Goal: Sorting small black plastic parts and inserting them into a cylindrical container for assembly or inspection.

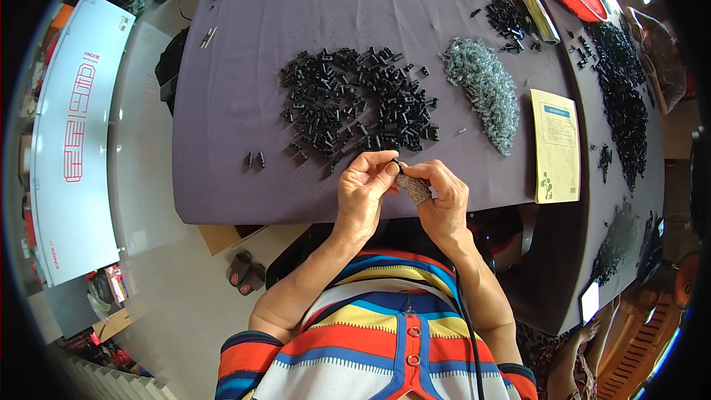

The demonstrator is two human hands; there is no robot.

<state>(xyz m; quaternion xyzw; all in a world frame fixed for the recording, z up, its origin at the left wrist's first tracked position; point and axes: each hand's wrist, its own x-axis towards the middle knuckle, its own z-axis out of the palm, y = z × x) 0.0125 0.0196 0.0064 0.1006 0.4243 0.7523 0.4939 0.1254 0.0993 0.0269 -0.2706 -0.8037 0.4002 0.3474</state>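
On the wearer's side of the heap of small black plastic parts (404,112) on the worktop (229,104), the left hand's (359,196) grip pinches one black part (397,164); the right hand (443,196) holds a speckled greyish piece (415,190). Clear pieces (489,92) lie right of the heap.

The left arm (315,278) and right arm (485,289) are leaning in toward each other. The left hand (361,194) is pinching with its thumb (390,170) and finger (376,157). The right hand (444,196) is sitting just beside it with bent fingers (428,170).
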